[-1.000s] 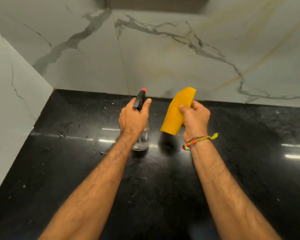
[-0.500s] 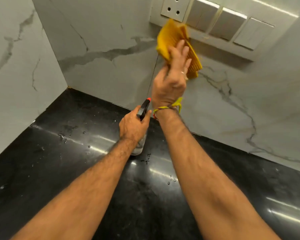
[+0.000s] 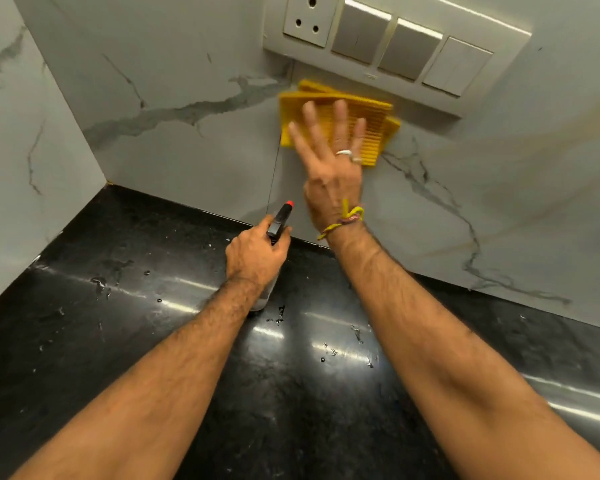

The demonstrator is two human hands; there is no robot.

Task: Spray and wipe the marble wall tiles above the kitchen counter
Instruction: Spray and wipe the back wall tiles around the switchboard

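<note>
A folded yellow cloth (image 3: 378, 123) lies flat against the white marble wall tiles (image 3: 187, 140), just below a switch plate. My right hand (image 3: 329, 168) presses it to the wall with straight, spread fingers. My left hand (image 3: 255, 256) grips a spray bottle (image 3: 280, 218) with a black head and red nozzle tip. The bottle stands on the black counter (image 3: 118, 323) close to the wall, its clear body mostly hidden behind my hand.
A beige switch plate (image 3: 395, 46) with a socket and three rocker switches sits on the wall right above the cloth. A side wall of marble (image 3: 21, 150) closes the corner at the left. Water drops (image 3: 343, 351) speckle the counter.
My right hand rose from above the counter to the wall, opened flat on the cloth and slid it under the switch plate. The left hand stayed on the bottle.
</note>
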